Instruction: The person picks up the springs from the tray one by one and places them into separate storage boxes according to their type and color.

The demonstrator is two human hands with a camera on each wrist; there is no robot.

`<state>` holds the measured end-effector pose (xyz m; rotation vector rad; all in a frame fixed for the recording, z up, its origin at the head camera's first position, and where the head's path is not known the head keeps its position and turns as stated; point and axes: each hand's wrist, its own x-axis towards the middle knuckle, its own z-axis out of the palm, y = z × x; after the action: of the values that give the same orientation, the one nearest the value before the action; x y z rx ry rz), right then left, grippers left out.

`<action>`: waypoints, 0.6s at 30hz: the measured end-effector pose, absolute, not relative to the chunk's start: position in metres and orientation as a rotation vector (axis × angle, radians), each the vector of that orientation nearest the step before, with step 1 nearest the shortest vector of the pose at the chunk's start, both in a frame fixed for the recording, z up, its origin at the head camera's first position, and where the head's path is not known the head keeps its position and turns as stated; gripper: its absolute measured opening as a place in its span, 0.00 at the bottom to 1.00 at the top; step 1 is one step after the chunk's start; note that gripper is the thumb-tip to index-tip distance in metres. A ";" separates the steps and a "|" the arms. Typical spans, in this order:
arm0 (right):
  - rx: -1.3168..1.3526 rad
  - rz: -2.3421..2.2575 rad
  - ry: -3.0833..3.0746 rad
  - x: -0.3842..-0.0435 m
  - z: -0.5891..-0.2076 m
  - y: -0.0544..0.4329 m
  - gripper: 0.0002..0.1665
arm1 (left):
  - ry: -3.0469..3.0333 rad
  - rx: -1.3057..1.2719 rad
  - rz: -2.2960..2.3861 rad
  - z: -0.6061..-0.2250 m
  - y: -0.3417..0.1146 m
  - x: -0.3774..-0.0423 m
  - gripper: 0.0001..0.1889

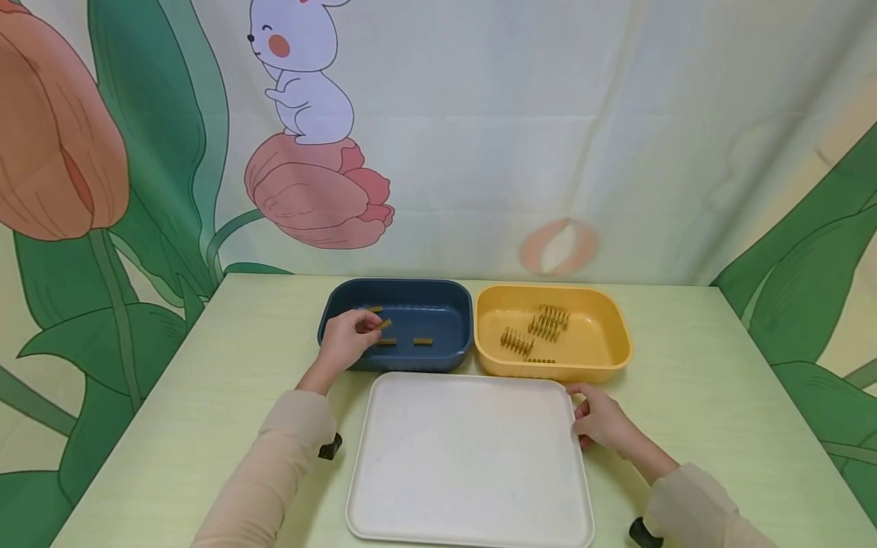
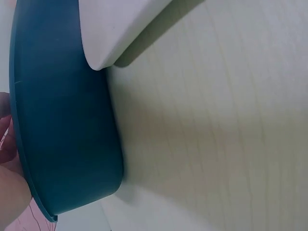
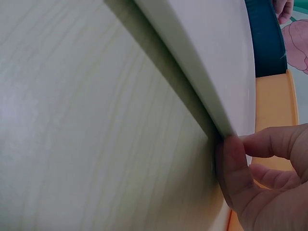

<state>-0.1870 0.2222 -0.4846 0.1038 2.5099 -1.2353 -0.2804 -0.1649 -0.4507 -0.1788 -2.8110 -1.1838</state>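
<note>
My left hand reaches over the left rim of the dark blue bin and pinches a small brass-coloured coil spring between thumb and fingers. Several like it lie on the bin's floor, one spring apart from the rest. In the left wrist view the bin's wall hides most of that hand and the spring. At the far right corner of the white tray, my right hand grips the edge; the right wrist view has its thumb and fingers at the rim.
To the right of the blue bin stands a yellow bin holding several larger coil springs. The tray lies in front of both bins on the pale green table. Behind the table hangs a curtain printed with flowers and a rabbit.
</note>
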 end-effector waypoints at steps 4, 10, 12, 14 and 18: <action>0.106 -1.237 2.504 -0.187 -0.484 0.222 0.33 | -2.811 -0.184 -1.150 -0.451 -0.165 -0.282 0.08; 0.107 -1.232 2.507 -0.187 -0.484 0.222 0.33 | -2.819 -0.180 -1.120 -0.451 -0.165 -0.286 0.08; 0.109 -1.229 2.511 -0.187 -0.483 0.221 0.33 | -2.822 -0.178 -1.111 -0.452 -0.165 -0.287 0.07; 0.113 -1.228 2.514 -0.186 -0.483 0.221 0.33 | -2.828 -0.181 -1.098 -0.452 -0.166 -0.289 0.08; 0.114 -1.223 2.518 -0.186 -0.481 0.221 0.33 | -2.833 -0.188 -1.079 -0.454 -0.166 -0.293 0.07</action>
<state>-0.1861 0.2205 -0.4814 0.1136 2.5177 -1.2227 -0.2925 -0.1662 -0.4538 -0.1884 -2.8333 -1.0794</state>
